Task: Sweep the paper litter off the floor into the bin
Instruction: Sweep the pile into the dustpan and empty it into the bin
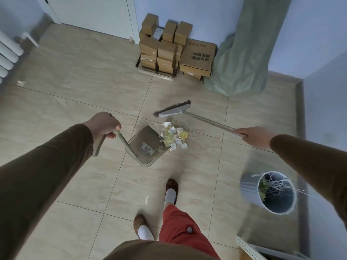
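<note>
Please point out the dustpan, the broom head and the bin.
dustpan [148, 147]: head view, on its inner pan surface.
broom head [173, 109]: head view, on its grey block.
bin [249, 186]: head view, on its outer wall.

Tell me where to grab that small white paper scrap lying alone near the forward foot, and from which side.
Pinch the white paper scrap by its upturned edge, coming straight down from above. It lies alone on bare tile floor, apart from the litter pile, and looks thin and slightly curled, so a raised edge likely gives fingertips purchase. Both hands are occupied now.
</note>
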{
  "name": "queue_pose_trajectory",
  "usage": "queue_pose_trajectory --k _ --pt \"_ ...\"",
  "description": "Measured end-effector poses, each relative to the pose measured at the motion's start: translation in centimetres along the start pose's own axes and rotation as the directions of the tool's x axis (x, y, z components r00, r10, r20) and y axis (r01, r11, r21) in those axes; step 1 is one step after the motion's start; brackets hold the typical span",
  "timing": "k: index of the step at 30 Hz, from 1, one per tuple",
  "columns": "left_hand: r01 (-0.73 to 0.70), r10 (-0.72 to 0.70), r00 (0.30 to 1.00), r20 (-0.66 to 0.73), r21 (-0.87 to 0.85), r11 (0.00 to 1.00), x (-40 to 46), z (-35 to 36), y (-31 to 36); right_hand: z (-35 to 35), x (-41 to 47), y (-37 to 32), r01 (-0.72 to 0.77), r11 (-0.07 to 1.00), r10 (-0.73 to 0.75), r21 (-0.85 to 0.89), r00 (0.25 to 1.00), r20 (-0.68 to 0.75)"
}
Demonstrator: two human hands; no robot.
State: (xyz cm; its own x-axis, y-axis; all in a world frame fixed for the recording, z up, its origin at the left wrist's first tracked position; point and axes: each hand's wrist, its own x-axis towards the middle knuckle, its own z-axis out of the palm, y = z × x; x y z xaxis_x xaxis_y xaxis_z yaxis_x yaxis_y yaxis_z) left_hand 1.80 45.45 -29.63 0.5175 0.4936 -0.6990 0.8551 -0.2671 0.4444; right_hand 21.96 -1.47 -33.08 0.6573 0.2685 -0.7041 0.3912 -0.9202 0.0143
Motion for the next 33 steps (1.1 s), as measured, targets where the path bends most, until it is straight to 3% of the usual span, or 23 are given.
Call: queue_pose_trajectory --k 4,9,15,22,28,33 --pt "-0.026 0.026 1.000 0.010 0.058 0.998 -0.5 0.1 0.4 4.4 -1.2 -2.2 -0.102 0.920 0.086 0.379 0.994 0.060" --pt "-0.069 0.067 0.997 0.025 0.094 0.993 -0.5 0.9 1.8 8.8 0.2 -10.4 -0.243 0.730 0.146 0.639 0.969 0.201" --pt "-0.092 0.091 0.996 0.010 0.143 0.985 0.5 2.1 4.2 11.6 -1.8 -17.3 -0.309 0.591 0.058 0.745 0.938 0.343" --pt "-0.087 0.088 0.996 0.005 0.143 0.986 0.4 2.2 4.7 9.6 -6.7 -16.1 -0.307 0.477 -0.118 0.823 0.906 0.407" --pt "-0.070 0.070 0.998 0.003 0.137 0.988 0.1 1.7 3.6 8.6 -11.8 -15.3 -0.201 0.540 -0.125 0.817 0.941 0.314" --pt "-0.049 0.048 0.999 0.008 0.110 0.993 -0.1 1.8 2.0 8.8 -10.1 -17.7 -0.138 0.632 -0.075 0.763 0.968 0.238"
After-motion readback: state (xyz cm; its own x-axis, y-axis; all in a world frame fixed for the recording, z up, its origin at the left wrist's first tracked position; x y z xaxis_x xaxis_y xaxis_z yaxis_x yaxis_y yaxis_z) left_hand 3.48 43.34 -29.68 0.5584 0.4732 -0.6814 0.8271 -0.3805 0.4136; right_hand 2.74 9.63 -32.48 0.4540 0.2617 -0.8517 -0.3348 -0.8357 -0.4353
